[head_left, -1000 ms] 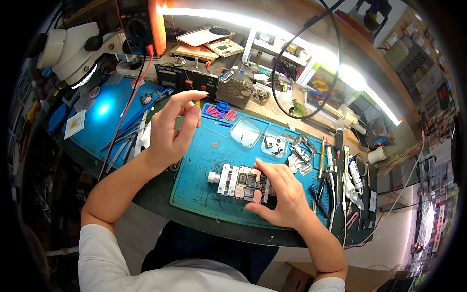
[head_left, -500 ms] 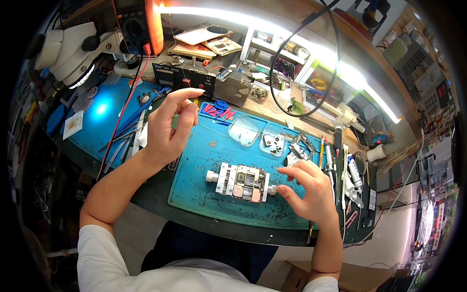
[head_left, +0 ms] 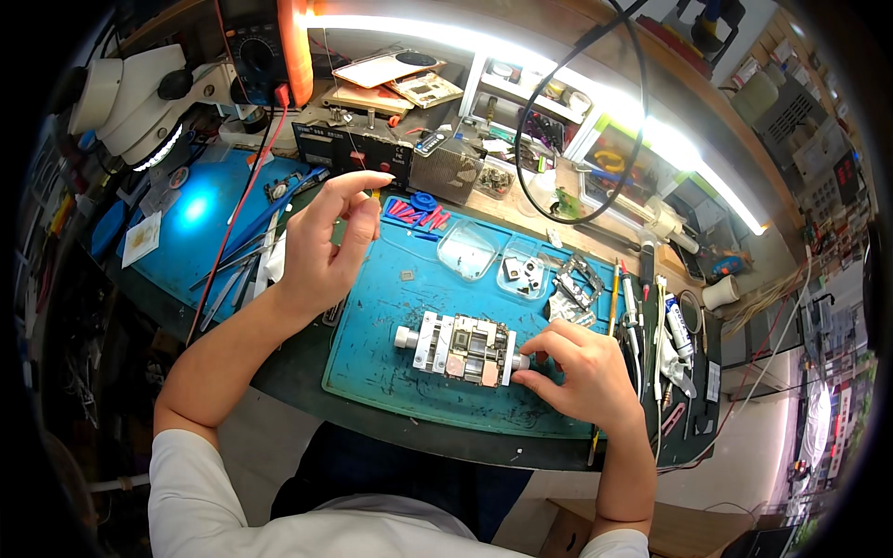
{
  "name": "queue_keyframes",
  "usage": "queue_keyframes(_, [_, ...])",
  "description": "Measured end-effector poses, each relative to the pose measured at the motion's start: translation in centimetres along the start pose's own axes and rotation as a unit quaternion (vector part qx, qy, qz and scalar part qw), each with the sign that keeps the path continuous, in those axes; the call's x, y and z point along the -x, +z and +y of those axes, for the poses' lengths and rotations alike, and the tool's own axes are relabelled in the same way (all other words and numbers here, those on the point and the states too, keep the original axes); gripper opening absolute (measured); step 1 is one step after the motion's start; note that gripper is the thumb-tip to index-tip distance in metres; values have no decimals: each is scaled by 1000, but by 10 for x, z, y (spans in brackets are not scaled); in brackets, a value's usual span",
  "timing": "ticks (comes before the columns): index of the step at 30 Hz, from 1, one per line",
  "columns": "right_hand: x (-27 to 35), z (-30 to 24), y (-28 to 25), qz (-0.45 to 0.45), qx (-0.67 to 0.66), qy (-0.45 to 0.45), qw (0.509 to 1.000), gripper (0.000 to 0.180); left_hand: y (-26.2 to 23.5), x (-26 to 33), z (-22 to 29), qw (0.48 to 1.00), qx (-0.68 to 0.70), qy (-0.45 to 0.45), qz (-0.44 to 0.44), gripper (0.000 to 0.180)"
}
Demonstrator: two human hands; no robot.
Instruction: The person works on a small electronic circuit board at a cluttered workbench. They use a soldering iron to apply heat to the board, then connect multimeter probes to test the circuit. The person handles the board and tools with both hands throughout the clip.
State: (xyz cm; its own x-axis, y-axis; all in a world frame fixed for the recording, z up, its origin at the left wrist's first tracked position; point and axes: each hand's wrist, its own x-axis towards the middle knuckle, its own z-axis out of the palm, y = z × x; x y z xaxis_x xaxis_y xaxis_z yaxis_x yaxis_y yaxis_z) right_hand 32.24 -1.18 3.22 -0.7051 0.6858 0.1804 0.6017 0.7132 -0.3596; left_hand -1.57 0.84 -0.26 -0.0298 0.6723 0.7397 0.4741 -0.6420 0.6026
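A silver metal circuit-board clamp [head_left: 437, 342] lies on the blue work mat, with a small circuit board [head_left: 479, 339] set in it. At the clamp's right end, my right hand [head_left: 584, 372] has thumb and index finger around the screw knob [head_left: 522, 362]. Another round knob [head_left: 405, 337] sticks out at the left end. My left hand [head_left: 326, 242] is raised over the mat's far left corner, index finger stretched out and thumb apart from it, the other fingers curled. I see nothing held in it. A small square chip [head_left: 406, 275] lies on the mat beyond the clamp.
Beyond the clamp stand two clear plastic dishes [head_left: 468, 249], one with small parts. Metal phone parts [head_left: 579, 284] lie at the mat's right, beside pens and tools [head_left: 633, 316]. Tweezers [head_left: 223, 293] lie to the left, near a microscope [head_left: 135, 102]. A black cable [head_left: 642, 102] loops overhead.
My right hand has moved left a little, and its thumb and index finger have closed on the clamp's right knob. The left hand has barely moved; the clamp stays in place.
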Motion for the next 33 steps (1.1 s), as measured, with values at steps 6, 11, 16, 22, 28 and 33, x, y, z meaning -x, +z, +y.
queue_keyframes(6, [-1, -3, -9, -33, -37, 44, 998, 49, -1, 1, 1, 1000, -8, -8, -1, 24])
queue_keyframes(11, [-8, -9, 5, 45, -58, -30, 997, 93, 0, 0, 2, 1000, -4, -7, -9, 23])
queue_keyframes(16, [-13, -12, 24, 42, -68, -53, 995, 107, 0, 0, 2, 1000, -15, -5, -8, 24])
queue_keyframes(22, [-14, -12, 27, 72, -73, -65, 993, 97, 0, 0, 3, 999, -27, 5, -22, 24])
queue_keyframes(28, [-16, -13, 29, 74, -78, -66, 992, 93, -2, 0, 1, 999, -26, 2, -27, 25])
queue_keyframes(33, [-15, -12, 29, 73, -76, -62, 992, 92, -1, 0, 1, 999, -28, -1, -26, 25])
